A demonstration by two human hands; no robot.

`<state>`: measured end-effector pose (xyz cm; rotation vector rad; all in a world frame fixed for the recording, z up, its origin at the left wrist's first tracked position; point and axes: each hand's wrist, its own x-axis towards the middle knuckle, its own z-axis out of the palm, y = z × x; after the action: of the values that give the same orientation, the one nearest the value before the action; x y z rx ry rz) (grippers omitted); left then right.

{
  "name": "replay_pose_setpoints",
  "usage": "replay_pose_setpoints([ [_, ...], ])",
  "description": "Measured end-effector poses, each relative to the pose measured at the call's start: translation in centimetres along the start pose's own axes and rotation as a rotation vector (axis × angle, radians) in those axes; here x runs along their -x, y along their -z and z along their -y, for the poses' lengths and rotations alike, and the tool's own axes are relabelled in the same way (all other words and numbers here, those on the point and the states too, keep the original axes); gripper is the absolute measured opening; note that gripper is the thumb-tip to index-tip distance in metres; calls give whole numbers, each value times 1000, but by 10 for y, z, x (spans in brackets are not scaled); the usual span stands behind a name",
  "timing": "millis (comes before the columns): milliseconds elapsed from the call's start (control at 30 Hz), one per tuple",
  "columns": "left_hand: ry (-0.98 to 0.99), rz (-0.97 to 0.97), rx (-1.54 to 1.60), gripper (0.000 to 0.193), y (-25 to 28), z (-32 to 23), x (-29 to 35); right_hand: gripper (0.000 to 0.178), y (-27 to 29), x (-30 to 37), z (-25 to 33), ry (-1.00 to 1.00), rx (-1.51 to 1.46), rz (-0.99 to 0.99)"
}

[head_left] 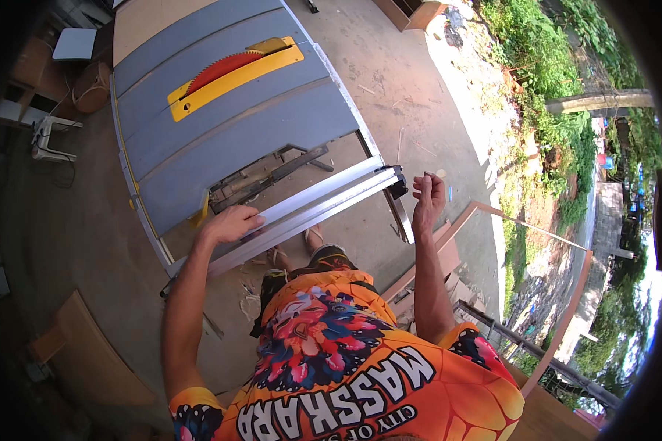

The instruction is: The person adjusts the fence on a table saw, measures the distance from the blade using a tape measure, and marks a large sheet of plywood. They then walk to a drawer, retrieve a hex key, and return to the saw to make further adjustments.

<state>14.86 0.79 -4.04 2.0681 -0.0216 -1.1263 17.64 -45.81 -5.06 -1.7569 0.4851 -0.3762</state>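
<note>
In front of me stands a table saw (243, 143) with a grey top. A red toothed blade (221, 72) rises through its yellow insert plate (235, 83). A long aluminium rip fence (312, 208) lies across the near end, with a black clamp (398, 184) at its right end. My left hand (234, 223) is on the fence's left part, fingers curled over its edge. Just right of the clamp, my right hand (429, 197) is raised, apart from the fence, its fingers bent and pressed together. Whatever they may hold is too small to make out.
Between the saw top and the fence, a gap shows metal parts (272, 176). A wooden frame (537, 228) and board scraps stand at the right. Left are a white stool (54, 140) and a curved wooden panel (88, 353). Greenery borders the concrete floor.
</note>
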Motion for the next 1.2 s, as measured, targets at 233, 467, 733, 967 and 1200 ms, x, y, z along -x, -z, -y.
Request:
replay_pose_setpoints([
  [233, -87, -284, -180, 38, 10, -36, 28, 30, 48, 28, -40, -161, 30, -103],
  [467, 50, -132, -22, 49, -6, -23, 16, 40, 17, 19, -35, -117, 91, 45],
  [733, -67, -323, -438, 93, -19, -52, 88, 59, -11, 8, 59, 422, 269, 269],
  [967, -27, -743, -438, 78, -60, -7, 104, 102, -96, 23, 139, 741, 905, 1199],
  [1200, -45, -745, -439, 67, -61, -7, 101, 112, -137, 21, 129, 932, 1092, 1458],
])
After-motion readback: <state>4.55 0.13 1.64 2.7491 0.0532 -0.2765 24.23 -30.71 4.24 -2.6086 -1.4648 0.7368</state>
